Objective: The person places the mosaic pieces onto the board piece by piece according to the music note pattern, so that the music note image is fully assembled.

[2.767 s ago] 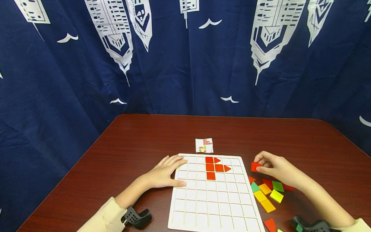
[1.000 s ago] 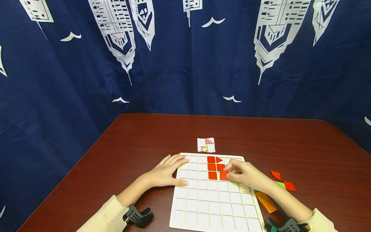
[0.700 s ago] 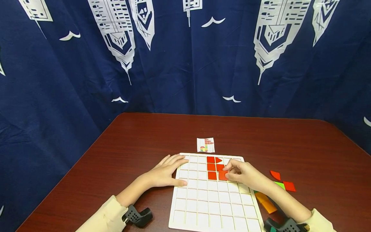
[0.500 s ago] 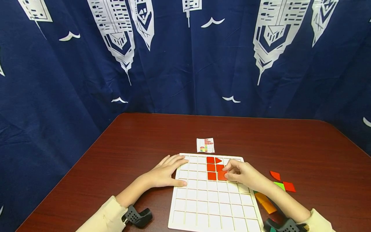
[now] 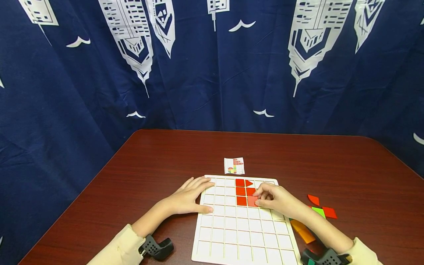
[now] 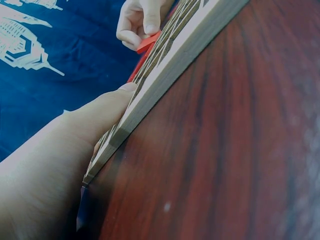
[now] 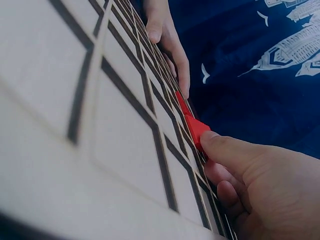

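My right hand (image 5: pixel 277 198) pinches a red square tile (image 5: pixel 252 201) by its right side, over the third row of the white grid board (image 5: pixel 228 235). In the right wrist view this tile (image 7: pixel 196 129) is tilted, with the thumb on it. Directly to its left lies another red square tile (image 5: pixel 241 201), in the same row. Red squares and a red triangle (image 5: pixel 248 183) fill cells in the two rows above; my right fingers hide part of that area. My left hand (image 5: pixel 187 197) rests spread along the board's upper left edge, thumb and fingertips on its surface.
A small printed card (image 5: pixel 234 166) with a coloured pattern lies just beyond the board. Right of the board are loose tiles: orange (image 5: pixel 303 231), green (image 5: pixel 318 212), a red square (image 5: pixel 329 212) and a red curved piece (image 5: pixel 313 200). My right forearm covers some of them.
My right hand has carried the red tile leftward from beside the board to over its third row. During the last second it shifts only slightly there. My left hand stays put.
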Action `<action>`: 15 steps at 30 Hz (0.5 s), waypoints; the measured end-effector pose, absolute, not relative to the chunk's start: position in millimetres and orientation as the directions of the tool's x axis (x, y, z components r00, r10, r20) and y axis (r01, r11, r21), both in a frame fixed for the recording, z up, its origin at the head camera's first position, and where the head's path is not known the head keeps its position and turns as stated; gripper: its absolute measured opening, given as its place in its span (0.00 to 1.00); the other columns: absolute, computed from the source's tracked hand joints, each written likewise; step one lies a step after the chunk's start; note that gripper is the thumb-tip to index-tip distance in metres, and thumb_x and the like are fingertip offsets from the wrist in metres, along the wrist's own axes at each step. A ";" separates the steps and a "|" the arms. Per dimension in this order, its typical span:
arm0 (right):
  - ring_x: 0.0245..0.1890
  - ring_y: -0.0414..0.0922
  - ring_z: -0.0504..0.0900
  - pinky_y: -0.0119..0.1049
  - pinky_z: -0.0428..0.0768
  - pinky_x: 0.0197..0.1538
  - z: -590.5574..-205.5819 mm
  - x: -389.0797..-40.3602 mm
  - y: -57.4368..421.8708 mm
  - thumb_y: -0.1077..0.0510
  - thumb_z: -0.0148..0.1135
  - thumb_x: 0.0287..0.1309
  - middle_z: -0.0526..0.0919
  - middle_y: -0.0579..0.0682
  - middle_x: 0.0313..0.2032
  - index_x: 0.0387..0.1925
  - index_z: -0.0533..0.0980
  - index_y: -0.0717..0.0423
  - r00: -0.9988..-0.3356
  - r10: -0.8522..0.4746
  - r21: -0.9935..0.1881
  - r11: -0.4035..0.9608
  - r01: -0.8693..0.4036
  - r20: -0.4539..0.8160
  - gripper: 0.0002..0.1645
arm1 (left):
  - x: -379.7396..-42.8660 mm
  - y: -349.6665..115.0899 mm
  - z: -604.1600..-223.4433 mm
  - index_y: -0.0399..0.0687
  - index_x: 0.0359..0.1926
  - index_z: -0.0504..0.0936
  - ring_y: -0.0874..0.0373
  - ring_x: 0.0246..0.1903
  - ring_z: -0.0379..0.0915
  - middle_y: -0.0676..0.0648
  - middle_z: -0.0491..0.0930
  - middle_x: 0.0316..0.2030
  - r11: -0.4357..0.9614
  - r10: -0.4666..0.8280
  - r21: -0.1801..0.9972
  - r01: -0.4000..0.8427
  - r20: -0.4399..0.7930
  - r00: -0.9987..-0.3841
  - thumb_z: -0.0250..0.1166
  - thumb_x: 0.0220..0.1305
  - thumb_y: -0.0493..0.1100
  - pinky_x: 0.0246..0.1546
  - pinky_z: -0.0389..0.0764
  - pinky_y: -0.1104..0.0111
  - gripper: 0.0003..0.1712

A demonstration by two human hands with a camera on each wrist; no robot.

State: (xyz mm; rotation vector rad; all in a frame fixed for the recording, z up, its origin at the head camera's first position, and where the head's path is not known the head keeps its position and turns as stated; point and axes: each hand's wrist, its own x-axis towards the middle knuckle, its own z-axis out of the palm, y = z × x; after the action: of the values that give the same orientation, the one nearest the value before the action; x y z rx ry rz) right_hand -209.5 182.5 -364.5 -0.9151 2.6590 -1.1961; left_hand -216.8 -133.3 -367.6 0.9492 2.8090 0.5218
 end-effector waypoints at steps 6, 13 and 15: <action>0.25 0.31 0.69 0.24 0.71 0.29 -363.4 -209.5 182.4 0.54 0.63 0.52 0.73 0.44 0.28 0.35 0.77 0.52 -0.813 -0.561 -0.682 0.535 -0.499 0.155 0.09 | -216.3 -133.8 -368.0 0.63 0.68 0.54 0.55 0.71 0.37 0.54 0.49 0.69 0.744 0.605 0.368 0.558 -0.015 -0.796 0.54 0.52 0.72 0.69 0.38 0.51 0.45; 0.31 0.32 0.72 0.25 0.73 0.32 -351.9 -206.2 187.5 0.50 0.56 0.59 0.77 0.45 0.34 0.39 0.76 0.50 -0.800 -0.587 -0.709 0.512 -0.485 0.123 0.10 | -216.4 -133.1 -368.7 0.62 0.67 0.54 0.58 0.70 0.38 0.54 0.49 0.69 0.742 0.608 0.363 0.563 -0.014 -0.793 0.54 0.52 0.72 0.69 0.36 0.54 0.45; 0.33 0.32 0.73 0.26 0.75 0.35 -343.6 -205.1 191.6 0.51 0.55 0.60 0.78 0.46 0.37 0.41 0.76 0.51 -0.804 -0.582 -0.705 0.519 -0.483 0.123 0.11 | -216.3 -132.9 -368.4 0.62 0.67 0.54 0.58 0.70 0.38 0.54 0.49 0.69 0.741 0.610 0.363 0.565 -0.013 -0.792 0.54 0.52 0.72 0.69 0.36 0.54 0.45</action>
State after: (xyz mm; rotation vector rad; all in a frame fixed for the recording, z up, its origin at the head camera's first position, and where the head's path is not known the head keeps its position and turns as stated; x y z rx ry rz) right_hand -205.1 191.6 -343.6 -0.9249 2.6238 -1.1573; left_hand -216.3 -132.9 -368.4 0.9518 2.8083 0.5212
